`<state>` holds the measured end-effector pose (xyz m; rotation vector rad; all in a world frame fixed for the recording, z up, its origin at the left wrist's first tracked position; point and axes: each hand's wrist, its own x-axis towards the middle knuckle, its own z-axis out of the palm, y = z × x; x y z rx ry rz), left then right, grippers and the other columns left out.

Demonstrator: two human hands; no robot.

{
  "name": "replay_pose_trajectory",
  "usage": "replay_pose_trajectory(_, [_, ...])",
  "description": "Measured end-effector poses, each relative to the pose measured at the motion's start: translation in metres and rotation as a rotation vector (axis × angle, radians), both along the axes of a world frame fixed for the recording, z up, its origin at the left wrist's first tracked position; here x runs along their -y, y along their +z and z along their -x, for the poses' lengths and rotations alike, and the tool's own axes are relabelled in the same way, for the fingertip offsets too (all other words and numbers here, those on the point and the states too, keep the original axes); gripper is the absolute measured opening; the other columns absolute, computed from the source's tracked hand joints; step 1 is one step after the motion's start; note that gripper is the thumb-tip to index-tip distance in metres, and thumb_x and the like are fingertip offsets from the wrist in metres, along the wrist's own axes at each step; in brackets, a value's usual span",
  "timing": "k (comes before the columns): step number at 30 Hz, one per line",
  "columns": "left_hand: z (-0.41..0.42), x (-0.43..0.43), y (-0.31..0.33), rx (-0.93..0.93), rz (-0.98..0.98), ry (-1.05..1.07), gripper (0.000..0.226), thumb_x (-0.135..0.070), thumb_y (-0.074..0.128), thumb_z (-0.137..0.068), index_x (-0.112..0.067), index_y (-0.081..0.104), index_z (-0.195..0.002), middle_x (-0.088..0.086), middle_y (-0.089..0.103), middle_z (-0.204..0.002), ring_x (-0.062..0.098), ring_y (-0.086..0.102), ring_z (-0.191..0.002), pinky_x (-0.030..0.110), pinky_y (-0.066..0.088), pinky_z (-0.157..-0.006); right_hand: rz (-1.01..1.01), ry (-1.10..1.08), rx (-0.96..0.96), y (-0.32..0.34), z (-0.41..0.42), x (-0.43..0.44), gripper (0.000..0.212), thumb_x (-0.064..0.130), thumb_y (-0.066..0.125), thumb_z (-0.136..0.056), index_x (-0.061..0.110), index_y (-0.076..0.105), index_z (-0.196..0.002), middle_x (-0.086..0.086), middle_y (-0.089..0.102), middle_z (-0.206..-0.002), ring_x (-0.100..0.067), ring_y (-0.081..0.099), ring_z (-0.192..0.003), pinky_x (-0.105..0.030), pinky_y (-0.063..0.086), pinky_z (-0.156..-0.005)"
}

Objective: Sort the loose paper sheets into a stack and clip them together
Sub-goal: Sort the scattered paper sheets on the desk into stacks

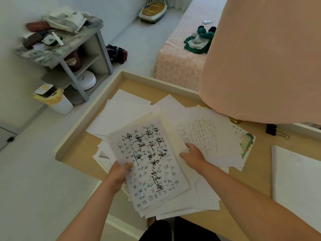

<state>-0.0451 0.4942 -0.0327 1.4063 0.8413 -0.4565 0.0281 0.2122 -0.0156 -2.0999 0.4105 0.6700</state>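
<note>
The left grip (119, 173) is closed on the edge of a handwritten sheet (149, 164), thumb on top, holding it over the loose paper sheets (125, 112) that lie scattered and overlapping on the tabletop (257, 164). The right grip (192, 155) lies on the sheets at a finely written page (205, 134); whether it pinches one or only rests cannot be told. A black binder clip (271, 129) sits apart to the right, behind a neat white stack (295, 176).
</note>
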Motion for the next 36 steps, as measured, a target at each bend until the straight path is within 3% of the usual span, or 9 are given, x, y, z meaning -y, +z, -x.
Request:
replay_pose_trajectory(4, [0.002, -0.004, -0.004, -0.021, 0.013, 0.062, 0.033, -0.014, 0.063, -0.095, -0.016, 0.055, -0.128, 0.009, 0.068, -0.118, 0.032, 0.065, -0.104, 0.051, 0.054, -0.089, 0.017, 0.036, -0.001, 0.001, -0.004, -0.01, 0.006, 0.018, 0.069, -0.09, 0.017, 0.069, -0.095, -0.002, 0.07, -0.094, -0.02, 0.065, -0.084, -0.029, 0.052, -0.073])
replay_pose_trajectory(6, [0.0, -0.005, -0.007, -0.01, 0.0, 0.141, 0.032, -0.016, 0.064, -0.095, -0.018, 0.056, -0.125, 0.008, 0.069, -0.117, 0.031, 0.066, -0.102, 0.049, 0.056, -0.086, 0.0, -0.004, -0.001, 0.0, -0.004, -0.011, 0.002, 0.016, 0.071, -0.089, 0.018, 0.07, -0.088, -0.002, 0.071, -0.09, -0.02, 0.066, -0.081, -0.028, 0.054, -0.071])
replay_pose_trajectory(10, [-0.009, 0.006, -0.007, -0.005, 0.026, 0.332, 0.025, -0.012, 0.065, -0.094, -0.016, 0.054, -0.116, 0.004, 0.067, -0.102, 0.026, 0.065, -0.091, 0.043, 0.056, -0.08, -0.123, -0.195, -0.04, 0.003, 0.002, -0.01, 0.03, 0.005, 0.07, -0.088, 0.011, 0.07, -0.117, -0.004, 0.07, -0.107, -0.022, 0.065, -0.093, -0.032, 0.053, -0.08])
replay_pose_trajectory(14, [-0.018, 0.015, -0.006, -0.067, 0.024, 0.006, 0.034, -0.004, 0.063, -0.093, -0.013, 0.054, -0.124, 0.014, 0.068, -0.115, 0.033, 0.067, -0.098, 0.049, 0.057, -0.081, -0.155, -0.142, -0.163, 0.004, 0.002, 0.002, 0.055, -0.01, 0.07, -0.081, 0.014, 0.063, -0.129, -0.008, 0.067, -0.122, -0.027, 0.062, -0.106, -0.042, 0.052, -0.093])
replay_pose_trajectory(19, [-0.03, 0.015, -0.003, -0.102, 0.046, -0.14, 0.043, 0.002, 0.062, -0.09, -0.015, 0.05, -0.128, 0.012, 0.067, -0.118, 0.035, 0.066, -0.102, 0.051, 0.058, -0.083, -0.167, -0.148, -0.247, 0.007, -0.002, 0.012, 0.033, 0.021, 0.066, -0.094, 0.011, 0.061, -0.125, -0.007, 0.068, -0.114, -0.027, 0.065, -0.104, -0.042, 0.054, -0.092])
replay_pose_trajectory(23, [-0.035, 0.024, -0.006, -0.133, 0.059, -0.125, 0.037, -0.008, 0.07, -0.088, -0.008, 0.054, -0.121, 0.013, 0.069, -0.109, 0.033, 0.068, -0.098, 0.047, 0.057, -0.084, -0.069, -0.056, -0.134, 0.012, 0.002, 0.005, 0.039, 0.001, 0.051, -0.095, 0.012, 0.056, -0.132, -0.004, 0.063, -0.117, -0.023, 0.058, -0.104, -0.028, 0.048, -0.077])
replay_pose_trajectory(29, [-0.038, 0.033, -0.006, -0.11, 0.061, -0.16, 0.038, -0.021, 0.082, -0.08, -0.005, 0.065, -0.11, 0.013, 0.073, -0.104, 0.033, 0.069, -0.098, 0.051, 0.054, -0.093, -0.187, -0.003, -0.152, 0.019, 0.01, 0.002, 0.042, 0.011, 0.06, -0.095, 0.013, 0.049, -0.135, -0.003, 0.06, -0.128, -0.021, 0.056, -0.109, -0.034, 0.045, -0.093])
replay_pose_trajectory(33, [-0.044, 0.03, 0.015, -0.017, 0.26, -0.28, 0.039, -0.011, 0.074, -0.083, -0.003, 0.063, -0.12, 0.014, 0.072, -0.115, 0.032, 0.069, -0.106, 0.051, 0.05, -0.1, -0.241, -0.169, -0.097, 0.019, 0.003, 0.028, 0.088, 0.039, 0.072, -0.087, 0.019, 0.02, -0.155, -0.002, 0.03, -0.159, -0.026, 0.034, -0.141, -0.046, 0.029, -0.117])
replay_pose_trajectory(36, [-0.053, 0.043, 0.037, 0.066, 0.306, -0.364, 0.042, -0.009, 0.071, -0.081, -0.008, 0.062, -0.122, 0.012, 0.072, -0.116, 0.031, 0.069, -0.107, 0.05, 0.052, -0.097, -0.298, -0.162, -0.112, 0.025, -0.001, 0.047, 0.111, 0.043, 0.078, -0.081, 0.024, 0.001, -0.158, 0.0, 0.008, -0.165, -0.026, 0.016, -0.15, -0.045, 0.019, -0.119])
